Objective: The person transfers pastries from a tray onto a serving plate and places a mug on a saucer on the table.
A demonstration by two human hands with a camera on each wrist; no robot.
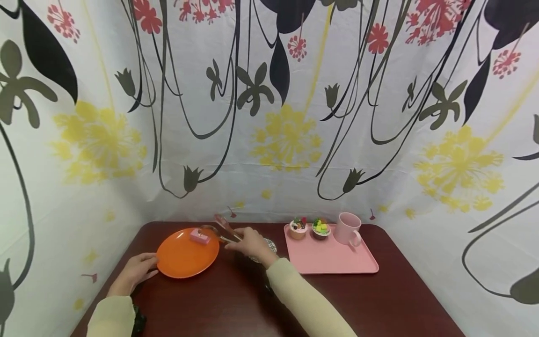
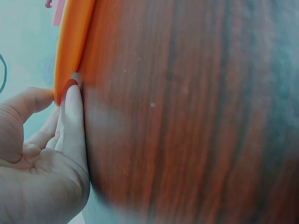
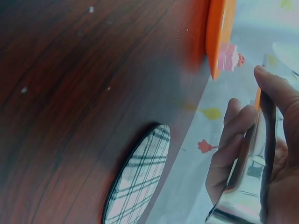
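Observation:
At the left of the table an orange plate (image 1: pixel 183 260) carries a pink toy cake slice (image 1: pixel 200 236) near its far right side. My left hand (image 1: pixel 136 272) pinches the plate's left rim, thumb above and fingers beneath it, as the left wrist view shows. My right hand (image 1: pixel 251 244) grips metal tongs (image 3: pixel 247 196) whose two arms are spread. Their tips reach over the plate's right side, close to the cake slice; whether they touch it I cannot tell. In the right wrist view the slice (image 3: pixel 227 57) stands on the plate, topped with something red.
A round checked mat (image 1: pixel 269 245) lies partly hidden under my right forearm. Right of it, a pink tray (image 1: pixel 332 262) bears two toy cupcakes (image 1: pixel 298 229) and a pink mug (image 1: pixel 347 229). A flower-printed curtain (image 1: pixel 269 187) hangs behind the dark wooden table (image 1: pixel 227 299).

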